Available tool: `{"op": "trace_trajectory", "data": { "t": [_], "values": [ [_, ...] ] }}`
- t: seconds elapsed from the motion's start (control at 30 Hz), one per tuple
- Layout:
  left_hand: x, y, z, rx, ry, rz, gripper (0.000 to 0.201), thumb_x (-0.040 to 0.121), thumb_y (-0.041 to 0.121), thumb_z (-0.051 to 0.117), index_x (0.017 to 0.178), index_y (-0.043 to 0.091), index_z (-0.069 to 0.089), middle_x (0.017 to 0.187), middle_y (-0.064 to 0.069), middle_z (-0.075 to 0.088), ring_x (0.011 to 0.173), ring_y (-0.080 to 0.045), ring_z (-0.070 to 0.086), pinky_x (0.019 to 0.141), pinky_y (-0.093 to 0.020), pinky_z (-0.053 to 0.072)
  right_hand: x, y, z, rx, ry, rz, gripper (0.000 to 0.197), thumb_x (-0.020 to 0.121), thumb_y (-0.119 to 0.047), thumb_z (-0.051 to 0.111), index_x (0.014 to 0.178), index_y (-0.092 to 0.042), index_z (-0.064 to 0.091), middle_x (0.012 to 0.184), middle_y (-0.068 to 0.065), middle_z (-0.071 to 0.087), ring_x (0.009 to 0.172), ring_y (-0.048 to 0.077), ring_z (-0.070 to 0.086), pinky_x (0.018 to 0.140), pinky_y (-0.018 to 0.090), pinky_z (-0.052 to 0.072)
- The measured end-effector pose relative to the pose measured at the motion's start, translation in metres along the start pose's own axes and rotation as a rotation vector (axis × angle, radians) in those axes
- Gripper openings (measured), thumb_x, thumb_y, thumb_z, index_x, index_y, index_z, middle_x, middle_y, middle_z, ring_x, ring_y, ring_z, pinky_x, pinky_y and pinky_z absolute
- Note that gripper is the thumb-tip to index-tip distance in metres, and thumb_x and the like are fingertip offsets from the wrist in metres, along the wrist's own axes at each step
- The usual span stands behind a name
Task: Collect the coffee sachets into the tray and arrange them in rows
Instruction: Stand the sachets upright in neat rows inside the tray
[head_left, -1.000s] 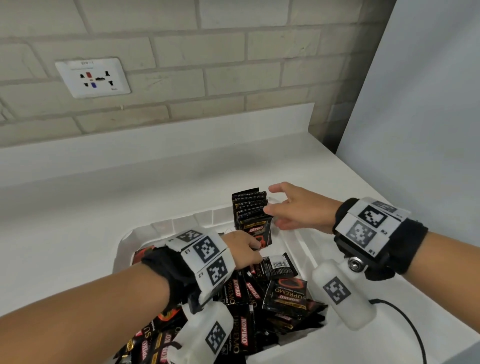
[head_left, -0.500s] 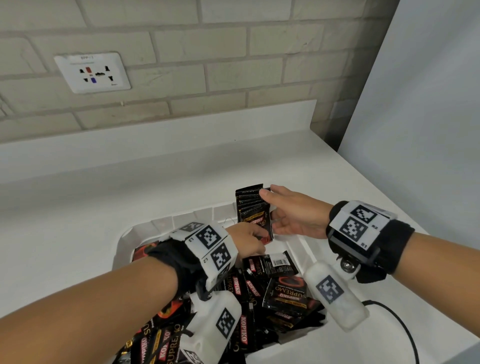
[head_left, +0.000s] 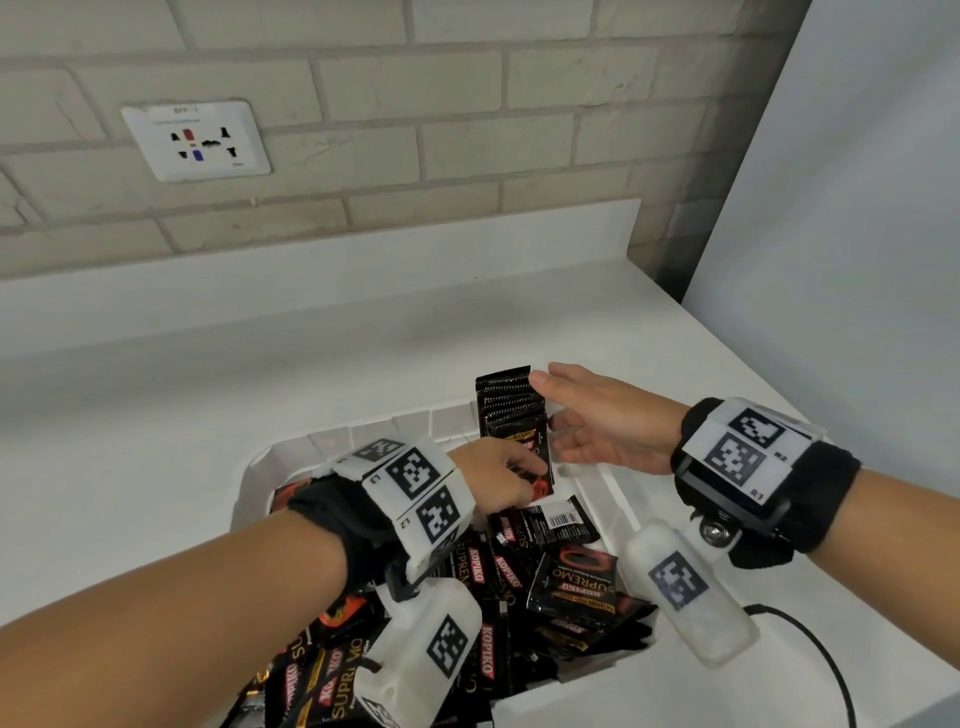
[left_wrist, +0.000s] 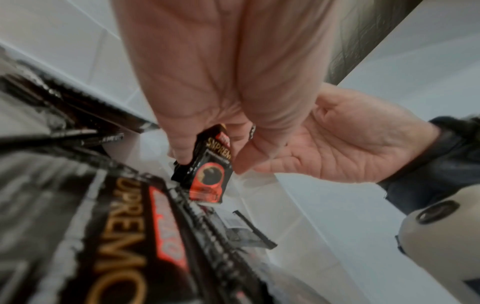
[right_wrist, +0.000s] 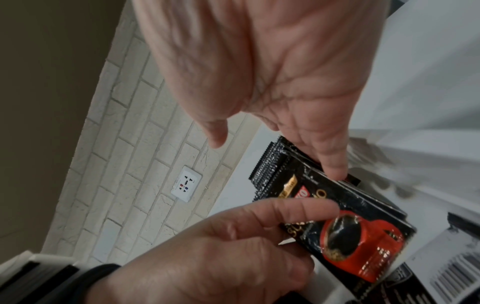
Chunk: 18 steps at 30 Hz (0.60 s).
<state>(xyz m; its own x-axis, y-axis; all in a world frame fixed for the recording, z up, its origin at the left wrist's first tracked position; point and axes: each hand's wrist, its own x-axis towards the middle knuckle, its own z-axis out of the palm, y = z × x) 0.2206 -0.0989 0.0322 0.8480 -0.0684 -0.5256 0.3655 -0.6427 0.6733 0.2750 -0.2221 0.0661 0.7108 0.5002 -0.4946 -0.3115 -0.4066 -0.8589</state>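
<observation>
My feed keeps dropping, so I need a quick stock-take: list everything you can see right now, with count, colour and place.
upright sachet stack: one bunch, count unclear, black with red cup print, at the tray's far end
loose sachets: many, black, red and gold, piled unsorted in the tray
tray: one, white, on the counter
counter: one, white, along the wall
wall socket: one, white, on the brick wall
cable: one, black, on the counter right of the tray
left hand: grips the stack's lower part
right hand: open, fingers against the stack's right side
wrist bands: two, black with white markers
</observation>
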Motion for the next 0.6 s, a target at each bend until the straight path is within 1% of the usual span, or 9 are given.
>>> {"op": "trace_trajectory", "data": {
  "t": [0.07, 0.2, 0.27, 0.33, 0.4, 0.43, 0.5, 0.57, 0.6],
  "values": [
    [-0.004, 0.0, -0.005, 0.003, -0.028, 0.001, 0.04, 0.09, 0.008, 0.049, 0.127, 0.024, 0.054, 0.085, 0.005, 0.053, 0.063, -0.012, 0.051, 0.049, -0.015, 0.041, -0.002, 0.0, -0.002, -0.019, -0.003, -0.009, 0.067, 0.094, -0.041, 0.041, 0.148, -0.022, 0.005, 0.097, 0.003, 0.05, 0.079, 0.01, 0.057, 0.092, 0.03, 0.042],
    [-0.017, -0.003, -0.017, -0.039, -0.084, 0.036, 0.031, 0.092, 0.009, 0.048, 0.12, 0.022, 0.058, 0.082, 0.002, 0.054, 0.069, -0.013, 0.056, 0.064, -0.019, 0.046, -0.006, 0.002, -0.009, -0.063, -0.008, -0.01, 0.065, 0.093, -0.044, 0.041, 0.147, -0.024, 0.011, 0.129, 0.02, 0.044, 0.092, 0.019, 0.057, 0.091, 0.028, 0.043],
    [-0.027, -0.005, -0.022, -0.058, -0.095, 0.054, 0.024, 0.093, 0.011, 0.05, 0.108, 0.027, 0.06, 0.089, 0.001, 0.061, 0.084, -0.018, 0.062, 0.082, -0.025, 0.048, -0.009, 0.002, -0.013, -0.067, -0.003, -0.026, 0.063, 0.092, -0.044, 0.042, 0.146, -0.025, 0.015, 0.122, 0.017, 0.046, 0.093, 0.018, 0.058, 0.088, 0.027, 0.045],
    [-0.036, -0.01, -0.029, -0.084, -0.089, 0.07, 0.022, 0.094, 0.011, 0.05, 0.101, 0.03, 0.059, 0.102, -0.001, 0.065, 0.097, -0.017, 0.064, 0.093, -0.023, 0.046, -0.014, 0.003, -0.017, -0.099, 0.021, -0.057, 0.061, 0.09, -0.046, 0.042, 0.144, -0.029, 0.019, 0.125, 0.013, 0.045, 0.104, 0.021, 0.056, 0.091, 0.027, 0.044],
    [-0.048, -0.015, -0.04, -0.132, -0.08, 0.093, 0.019, 0.094, 0.011, 0.051, 0.099, 0.028, 0.058, 0.11, 0.003, 0.063, 0.096, -0.008, 0.063, 0.089, -0.015, 0.048, -0.02, 0.004, -0.02, -0.159, 0.052, -0.103, 0.06, 0.088, -0.049, 0.042, 0.142, -0.033, 0.021, 0.128, 0.008, 0.045, 0.112, 0.021, 0.053, 0.094, 0.027, 0.043],
    [-0.055, -0.022, -0.046, -0.158, -0.063, 0.123, 0.018, 0.093, 0.013, 0.052, 0.098, 0.029, 0.058, 0.111, 0.004, 0.064, 0.095, -0.006, 0.063, 0.088, -0.014, 0.049, -0.025, 0.004, -0.022, -0.189, 0.061, -0.133, 0.061, 0.085, -0.051, 0.042, 0.141, -0.033, 0.023, 0.127, 0.004, 0.046, 0.114, 0.019, 0.053, 0.095, 0.027, 0.042],
    [-0.074, -0.029, -0.06, -0.163, -0.004, 0.188, 0.015, 0.09, 0.023, 0.057, 0.1, 0.033, 0.062, 0.113, 0.007, 0.066, 0.097, -0.006, 0.065, 0.093, -0.021, 0.049, -0.034, 0.006, -0.024, -0.274, 0.049, -0.202, 0.062, 0.078, -0.053, 0.043, 0.136, -0.035, 0.03, 0.126, -0.003, 0.049, 0.115, 0.014, 0.053, 0.097, 0.026, 0.042],
    [-0.094, -0.038, -0.068, -0.205, 0.125, 0.303, 0.023, 0.078, 0.041, 0.067, 0.1, 0.035, 0.067, 0.109, 0.013, 0.069, 0.095, -0.004, 0.067, 0.089, -0.021, 0.051, -0.044, 0.01, -0.024, -0.407, 0.011, -0.272, 0.052, 0.073, -0.055, 0.044, 0.123, -0.041, 0.04, 0.125, -0.012, 0.052, 0.114, 0.004, 0.052, 0.099, 0.025, 0.041],
    [-0.106, -0.043, -0.071, -0.273, 0.252, 0.36, 0.033, 0.069, 0.05, 0.07, 0.098, 0.035, 0.07, 0.105, 0.013, 0.071, 0.091, -0.005, 0.068, 0.083, -0.017, 0.053, -0.049, 0.013, -0.024, -0.493, -0.023, -0.289, 0.047, 0.071, -0.058, 0.043, 0.116, -0.046, 0.042, 0.124, -0.018, 0.052, 0.115, -0.001, 0.05, 0.1, 0.024, 0.04]
  ]
}}
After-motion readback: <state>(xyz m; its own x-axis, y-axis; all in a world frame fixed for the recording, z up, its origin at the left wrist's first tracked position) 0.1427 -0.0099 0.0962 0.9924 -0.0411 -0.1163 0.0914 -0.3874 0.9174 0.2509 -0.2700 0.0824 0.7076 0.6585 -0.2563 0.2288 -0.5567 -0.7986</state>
